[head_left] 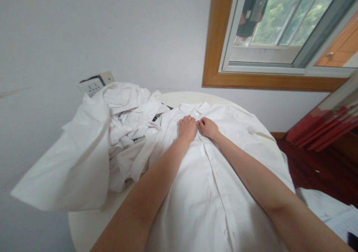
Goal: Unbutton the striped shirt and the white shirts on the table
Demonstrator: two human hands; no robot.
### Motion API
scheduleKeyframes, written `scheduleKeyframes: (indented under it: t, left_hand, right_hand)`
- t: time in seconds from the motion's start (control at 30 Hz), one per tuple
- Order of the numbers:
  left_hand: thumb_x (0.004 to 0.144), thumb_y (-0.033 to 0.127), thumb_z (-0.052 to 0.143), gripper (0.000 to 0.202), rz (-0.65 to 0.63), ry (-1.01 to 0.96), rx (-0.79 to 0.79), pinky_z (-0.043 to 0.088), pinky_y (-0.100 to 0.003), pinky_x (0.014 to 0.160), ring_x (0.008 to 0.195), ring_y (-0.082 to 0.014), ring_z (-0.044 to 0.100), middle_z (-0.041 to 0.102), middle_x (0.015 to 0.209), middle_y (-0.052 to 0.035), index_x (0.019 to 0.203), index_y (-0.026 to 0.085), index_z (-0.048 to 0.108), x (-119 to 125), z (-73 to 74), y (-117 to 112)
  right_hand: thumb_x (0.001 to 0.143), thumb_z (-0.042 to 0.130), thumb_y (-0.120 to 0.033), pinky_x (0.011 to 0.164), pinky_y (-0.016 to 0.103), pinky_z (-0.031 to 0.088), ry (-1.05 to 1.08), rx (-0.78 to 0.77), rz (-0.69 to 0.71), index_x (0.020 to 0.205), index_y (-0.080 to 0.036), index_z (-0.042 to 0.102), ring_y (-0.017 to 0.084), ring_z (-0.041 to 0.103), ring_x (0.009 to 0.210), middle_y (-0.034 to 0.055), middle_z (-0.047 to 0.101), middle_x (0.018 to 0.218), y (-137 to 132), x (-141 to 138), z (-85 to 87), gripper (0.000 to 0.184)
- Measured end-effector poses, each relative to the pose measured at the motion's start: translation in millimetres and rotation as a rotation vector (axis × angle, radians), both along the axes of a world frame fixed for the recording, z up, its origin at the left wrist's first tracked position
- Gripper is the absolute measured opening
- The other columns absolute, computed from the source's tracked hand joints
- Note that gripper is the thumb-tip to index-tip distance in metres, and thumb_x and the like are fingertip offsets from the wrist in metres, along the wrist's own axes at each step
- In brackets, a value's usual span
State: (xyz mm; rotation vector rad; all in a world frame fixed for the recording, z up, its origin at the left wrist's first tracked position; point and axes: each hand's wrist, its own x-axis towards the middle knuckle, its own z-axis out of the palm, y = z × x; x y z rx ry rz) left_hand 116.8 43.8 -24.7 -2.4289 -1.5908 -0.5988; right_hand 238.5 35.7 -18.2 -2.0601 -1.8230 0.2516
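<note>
Puckers could form in the white button-up shirt (184, 185), spread on the round bench (84, 222), if my right hand (208, 127), closed in a pinch at the placket (211, 162) below the collar (205, 106), tugs against my left hand (188, 127), fingers curled beside it, whose grip I cannot tell.

Wall (156, 32): pale, plain, socket plate (91, 87) at left | Window (275, 24): upper right, brown wooden frame (220, 13), greenery (296, 6) beyond (an orange door (342, 39) shows in the far-right pane) | Curtain (324, 129): red and cream, right | Floor (303, 162): dark reddish-brown | Table (84, 229): white, curved edge, beside the wall | Light: soft, daylight at the window
</note>
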Motion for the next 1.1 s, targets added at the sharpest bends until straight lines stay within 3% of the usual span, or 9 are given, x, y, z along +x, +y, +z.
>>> scheduleKeyframes:
  t: [0.17,0.37,0.7,0.87,1.0,1.1]
  left_hand:
    - [0.096,0.035,0.040,0.029,-0.009,-0.134,-0.151,0.044,-0.033,0.085,0.101,-0.0217,0.057,0.063,0.104,-0.0077,0.097,0.020,0.065,-6,-2.3,10]
    - [0.093,0.033,0.046,0.023,-0.028,-0.182,-0.258,0.045,-0.034,0.087,0.103,-0.0213,0.058,0.064,0.106,-0.0063,0.098,0.022,0.066,-8,-1.5,16]
    - [0.094,0.031,0.041,0.022,0.002,-0.096,-0.122,0.042,-0.038,0.087,0.106,-0.0246,0.052,0.060,0.108,-0.0084,0.101,0.021,0.059,-9,2.4,1]
    - [0.093,0.022,0.041,0.024,0.005,-0.098,-0.052,0.040,-0.036,0.092,0.111,-0.0244,0.049,0.060,0.113,-0.0087,0.111,0.022,0.057,-15,2.4,2]
    - [0.090,0.018,0.042,0.035,-0.069,-0.073,-0.060,0.035,-0.035,0.102,0.121,-0.0227,0.045,0.057,0.128,-0.0077,0.122,0.021,0.054,-17,-2.7,5]
    - [0.094,0.023,0.035,0.044,-0.106,-0.042,-0.116,0.026,-0.043,0.111,0.132,-0.0225,0.038,0.048,0.142,-0.0060,0.136,0.023,0.045,-21,-6.9,5]
  right_hand:
    - [0.096,0.034,-0.036,0.074,0.027,0.042,0.026,-0.004,0.017,0.100,-0.019,0.063,0.021,0.063,0.095,0.0087,0.070,0.103,1,3,1.4,0.034]
    - [0.096,0.034,-0.037,0.075,0.027,0.042,0.025,-0.007,0.029,0.100,-0.020,0.063,0.021,0.063,0.095,0.0088,0.070,0.102,1,4,2.0,0.034]
    - [0.097,0.034,-0.037,0.074,0.029,0.042,0.004,0.077,0.040,0.102,-0.021,0.062,0.022,0.063,0.094,0.0084,0.070,0.100,-5,1,-3.9,0.033]
    - [0.095,0.031,-0.021,0.087,0.027,0.041,0.070,0.163,0.056,0.112,-0.017,0.061,0.018,0.059,0.101,0.0087,0.068,0.108,-8,14,0.0,0.036]
    - [0.093,0.042,-0.034,0.103,0.041,0.032,-0.140,0.187,0.113,0.124,-0.023,0.059,0.026,0.043,0.127,0.0110,0.054,0.134,-21,31,-1.7,0.038]
    - [0.094,0.035,-0.054,0.107,0.058,0.022,-0.251,0.056,0.200,0.141,-0.033,0.043,0.032,0.023,0.141,0.0064,0.033,0.153,-35,45,-9.1,0.053]
